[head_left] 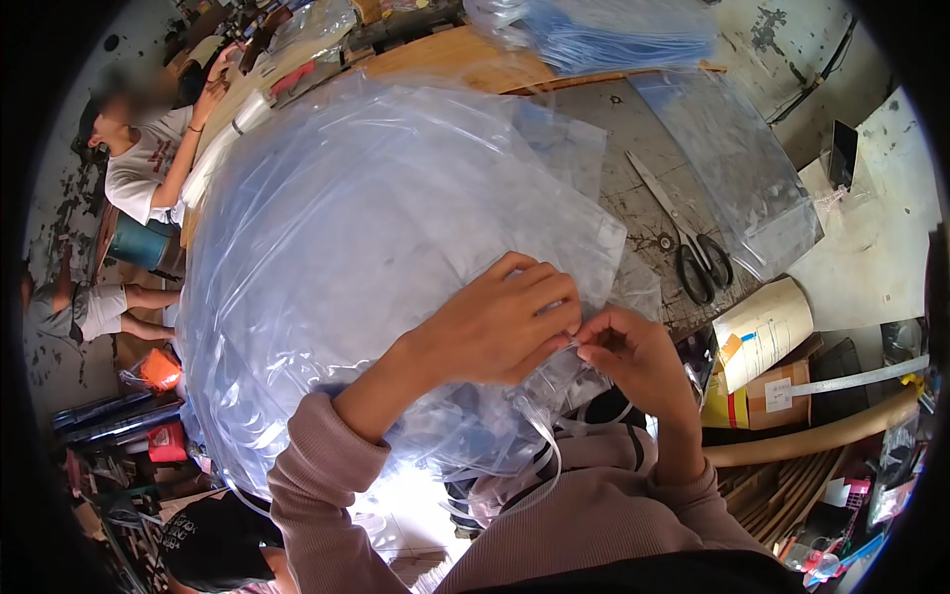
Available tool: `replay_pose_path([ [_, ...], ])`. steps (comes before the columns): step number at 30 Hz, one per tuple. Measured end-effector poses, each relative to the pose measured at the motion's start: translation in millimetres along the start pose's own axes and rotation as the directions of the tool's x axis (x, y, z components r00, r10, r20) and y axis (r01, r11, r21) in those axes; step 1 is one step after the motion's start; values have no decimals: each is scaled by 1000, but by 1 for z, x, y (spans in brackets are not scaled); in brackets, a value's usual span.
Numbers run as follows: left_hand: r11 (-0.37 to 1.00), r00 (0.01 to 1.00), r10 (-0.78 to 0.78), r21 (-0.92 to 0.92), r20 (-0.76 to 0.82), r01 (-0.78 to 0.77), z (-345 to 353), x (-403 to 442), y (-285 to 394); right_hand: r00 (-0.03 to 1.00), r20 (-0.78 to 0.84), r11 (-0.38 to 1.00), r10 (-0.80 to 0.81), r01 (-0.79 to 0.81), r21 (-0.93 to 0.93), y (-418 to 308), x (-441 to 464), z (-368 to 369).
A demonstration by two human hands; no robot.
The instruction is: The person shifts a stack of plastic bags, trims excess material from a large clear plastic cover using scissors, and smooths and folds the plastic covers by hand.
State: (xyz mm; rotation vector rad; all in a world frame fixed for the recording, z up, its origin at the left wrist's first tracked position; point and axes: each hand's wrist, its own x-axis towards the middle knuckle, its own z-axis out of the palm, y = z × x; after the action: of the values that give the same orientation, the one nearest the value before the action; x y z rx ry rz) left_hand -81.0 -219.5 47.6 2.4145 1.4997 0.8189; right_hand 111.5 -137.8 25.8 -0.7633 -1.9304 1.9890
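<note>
A large heap of clear plastic bags (366,228) bulges across the work table in front of me. My left hand (510,322) rests on the near right of the heap, its fingers bent and pinching the edge of a clear plastic piece (559,381). Right beside it, my right hand (633,361) has thumb and forefinger closed on the same edge. The fingertips of both hands nearly meet, so the exact spot they hold is partly hidden. A clear plastic strip (544,426) loops down below the hands toward my lap.
Black-handled scissors (701,262) lie on the table to the right, beside a flat plastic sheet (737,168). A stack of bluish plastic (618,35) sits at the back. A cardboard box (767,396) stands at right. Other people (148,163) are at the left.
</note>
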Motion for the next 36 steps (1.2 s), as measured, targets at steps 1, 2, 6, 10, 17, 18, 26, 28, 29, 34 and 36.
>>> replay_pose_path([
  [1, 1000, 1000, -1, 0, 0, 1, 1, 0, 0, 996, -68, 989, -66, 57, -137, 0, -2, 3],
  [2, 1000, 1000, -8, 4, -16, 8, 2, -1, 0, 982, -123, 956, -141, 103, -274, 0, -3, 8],
  [6, 1000, 999, -11, 21, -44, 12, 4, -1, 0, 904, -225, 801, -363, 180, -571, 0, -9, 29],
  [10, 999, 998, -9, 36, -62, 11, 8, -2, -1, 831, -270, 747, -486, 234, -623, 6, -11, 32],
  [17, 991, 997, -80, -110, -19, 77, 6, -1, 0, 681, -447, 643, -580, 45, -765, 7, 7, -47],
  [18, 987, 996, -85, -140, -13, 83, 4, 0, 0, 665, -437, 552, -606, -44, -833, 11, 11, -58],
  [26, 956, 992, -116, -268, 45, 124, -2, 1, -1, 787, -324, 398, -524, -110, -911, 21, 9, -93],
  [28, 949, 991, -116, -286, 72, 132, -1, -1, 2, 800, -393, 476, -454, -156, -866, 12, 7, -92],
  [29, 936, 988, -125, -320, 89, 147, -2, -2, 2, 795, -450, 539, -408, -188, -821, 8, 7, -92],
  [34, 933, 991, -105, -336, 87, 128, -5, -1, -4, 892, -428, 923, -144, -34, -383, 0, -15, -127],
  [36, 937, 996, -86, -336, 35, 92, -3, -2, -3, 891, -425, 967, -162, 58, -248, 9, -26, -129],
])
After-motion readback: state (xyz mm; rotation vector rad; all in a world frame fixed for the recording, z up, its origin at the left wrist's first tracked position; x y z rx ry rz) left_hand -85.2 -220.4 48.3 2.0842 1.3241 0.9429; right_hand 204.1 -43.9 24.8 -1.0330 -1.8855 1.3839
